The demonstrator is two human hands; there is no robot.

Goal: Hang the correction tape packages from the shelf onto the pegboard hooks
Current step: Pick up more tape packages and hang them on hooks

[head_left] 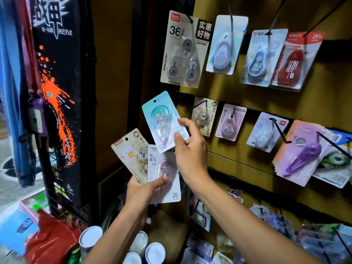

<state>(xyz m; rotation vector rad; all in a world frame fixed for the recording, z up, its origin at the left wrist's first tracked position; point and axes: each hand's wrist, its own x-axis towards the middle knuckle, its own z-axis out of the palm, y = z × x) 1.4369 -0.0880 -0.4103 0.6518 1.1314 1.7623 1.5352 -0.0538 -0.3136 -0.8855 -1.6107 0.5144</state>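
My right hand [190, 149] pinches the lower right corner of a teal correction tape package [162, 119], held tilted just left of a bare black hook [195, 106] on the wooden pegboard [266, 96]. The package's hang hole is at its upper left, apart from the hook. Lower down, my left hand [142, 191] grips two more packages fanned out: a beige one marked 30 [129, 153] and a white one with a pink tape marked 20 [163, 176], with my thumb across the white one.
Other packages hang on the board: a grey value pack [184, 50] above, a beige one [203, 117] behind the bare hook, pink, white and purple ones to the right. A black poster rack [57, 92] stands left. White-capped tubes [91, 239] and more goods sit below.
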